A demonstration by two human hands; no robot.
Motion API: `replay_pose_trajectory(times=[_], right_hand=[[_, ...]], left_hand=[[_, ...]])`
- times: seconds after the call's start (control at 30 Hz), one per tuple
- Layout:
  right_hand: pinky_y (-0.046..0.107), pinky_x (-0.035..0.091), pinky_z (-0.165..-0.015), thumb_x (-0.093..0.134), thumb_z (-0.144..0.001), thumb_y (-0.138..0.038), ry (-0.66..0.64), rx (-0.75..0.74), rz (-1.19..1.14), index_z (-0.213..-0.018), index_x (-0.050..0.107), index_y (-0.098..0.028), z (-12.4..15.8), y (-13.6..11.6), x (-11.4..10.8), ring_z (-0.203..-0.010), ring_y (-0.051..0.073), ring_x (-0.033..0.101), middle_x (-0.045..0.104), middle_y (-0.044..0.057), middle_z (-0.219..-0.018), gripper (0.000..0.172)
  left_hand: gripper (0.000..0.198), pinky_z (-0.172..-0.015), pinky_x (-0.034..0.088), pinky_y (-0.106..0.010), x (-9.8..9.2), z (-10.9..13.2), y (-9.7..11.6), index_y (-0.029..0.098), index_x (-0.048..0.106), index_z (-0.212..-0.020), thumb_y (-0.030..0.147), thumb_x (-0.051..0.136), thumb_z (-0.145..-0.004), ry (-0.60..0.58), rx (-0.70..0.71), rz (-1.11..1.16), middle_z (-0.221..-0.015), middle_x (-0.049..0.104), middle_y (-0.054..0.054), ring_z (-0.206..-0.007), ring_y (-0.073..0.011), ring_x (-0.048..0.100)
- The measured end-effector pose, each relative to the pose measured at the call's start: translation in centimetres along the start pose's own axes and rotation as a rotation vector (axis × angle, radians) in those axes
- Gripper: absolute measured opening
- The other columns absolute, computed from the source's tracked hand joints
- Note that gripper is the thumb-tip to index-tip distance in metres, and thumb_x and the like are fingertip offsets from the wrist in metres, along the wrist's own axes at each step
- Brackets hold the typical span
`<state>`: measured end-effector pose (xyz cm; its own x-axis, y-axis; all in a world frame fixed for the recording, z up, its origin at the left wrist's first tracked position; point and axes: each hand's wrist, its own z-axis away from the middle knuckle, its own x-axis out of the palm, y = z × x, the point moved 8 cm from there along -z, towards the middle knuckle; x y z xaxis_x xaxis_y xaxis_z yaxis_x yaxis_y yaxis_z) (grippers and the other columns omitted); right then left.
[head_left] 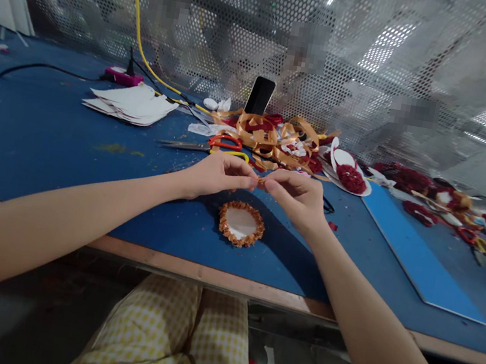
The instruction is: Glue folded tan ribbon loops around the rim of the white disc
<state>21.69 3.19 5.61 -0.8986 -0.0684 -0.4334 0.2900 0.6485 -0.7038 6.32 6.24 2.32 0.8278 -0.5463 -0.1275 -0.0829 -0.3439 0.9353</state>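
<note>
My left hand (225,174) and my right hand (297,196) meet above the blue table, fingertips pinched together on a small piece of orange-brown ribbon (261,181) between them. Just below, near the table's front edge, lies a white disc (242,223) ringed by a ruffled orange-brown border (222,228). Neither hand touches it. Scissors (226,143) with red and yellow handles lie right behind my left hand, blades pointing left. Most of the ribbon piece is hidden by my fingers.
Orange and dark red ribbons (256,141) are heaped behind my hands, below an upright phone (260,95). White sheets (131,104) are stacked at the left. A blue board (421,255) and more red pieces (419,213) lie at the right. A perforated metal screen (230,37) stands behind.
</note>
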Motion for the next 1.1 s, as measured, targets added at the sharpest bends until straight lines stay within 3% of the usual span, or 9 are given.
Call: replay_pose_trajectory(times=[0.1, 0.2, 0.5, 0.7, 0.9, 1.1], right_hand=[[0.033, 0.06, -0.081, 0.077, -0.092, -0.039, -0.048, 0.028, -0.064, -0.1, 0.081, -0.022, 0.1, 0.1, 0.3, -0.085, 0.018, 0.073, 0.081, 0.005, -0.095, 0.019], [0.032, 0.059, -0.082, 0.081, -0.088, -0.035, -0.109, 0.018, -0.08, -0.117, 0.079, -0.024, 0.3, 0.2, 0.8, -0.089, 0.017, 0.072, 0.08, 0.006, -0.107, 0.03], [0.034, 0.058, -0.076, 0.081, -0.089, -0.038, -0.097, -0.041, -0.015, -0.099, 0.084, -0.025, 0.1, 0.1, 0.9, -0.082, 0.019, 0.071, 0.08, 0.006, -0.092, 0.016], [0.034, 0.057, -0.076, 0.091, -0.077, -0.036, -0.117, 0.0, -0.03, -0.112, 0.081, -0.024, 0.2, 0.4, 1.1, -0.081, 0.017, 0.068, 0.079, 0.005, -0.098, 0.038], [0.032, 0.056, -0.074, 0.085, -0.085, -0.033, -0.113, -0.017, -0.031, -0.103, 0.082, -0.024, 0.2, 0.1, 1.2, -0.079, 0.016, 0.069, 0.079, 0.004, -0.091, 0.02], [0.033, 0.057, -0.074, 0.082, -0.088, -0.039, -0.112, 0.009, -0.008, -0.094, 0.082, -0.023, 0.2, 0.3, 1.0, -0.079, 0.018, 0.069, 0.078, 0.005, -0.088, 0.018]], left_hand=[[0.033, -0.071, 0.046, -0.026, 0.2, 0.1, -0.1, 0.015, 0.077, -0.086, 0.047, 0.082, -0.078, -0.017, -0.021, -0.001, -0.082, 0.073, -0.001, -0.071, -0.0109, 0.058], [0.034, -0.066, 0.043, -0.026, 0.4, 0.2, -0.4, 0.015, 0.074, -0.084, 0.048, 0.08, -0.079, -0.038, -0.042, -0.015, -0.077, 0.068, 0.0, -0.066, -0.01, 0.053], [0.021, -0.063, 0.039, -0.026, 0.7, 0.3, -0.6, 0.017, 0.071, -0.085, 0.037, 0.072, -0.082, -0.083, -0.095, -0.057, -0.073, 0.063, 0.003, -0.062, -0.0088, 0.051], [0.021, -0.064, 0.038, -0.026, 0.8, 0.3, -0.4, 0.017, 0.068, -0.076, 0.037, 0.07, -0.081, -0.069, -0.105, -0.015, -0.066, 0.059, 0.004, -0.06, -0.0087, 0.05], [0.033, -0.061, 0.036, -0.025, 0.9, 0.3, -0.6, 0.015, 0.071, -0.08, 0.048, 0.075, -0.082, -0.125, -0.114, -0.075, -0.069, 0.06, 0.002, -0.063, -0.0094, 0.049], [0.033, -0.06, 0.039, -0.025, 1.0, 0.5, -0.6, 0.015, 0.072, -0.086, 0.048, 0.074, -0.084, -0.157, -0.129, -0.119, -0.074, 0.064, 0.0, -0.064, -0.0102, 0.051]])
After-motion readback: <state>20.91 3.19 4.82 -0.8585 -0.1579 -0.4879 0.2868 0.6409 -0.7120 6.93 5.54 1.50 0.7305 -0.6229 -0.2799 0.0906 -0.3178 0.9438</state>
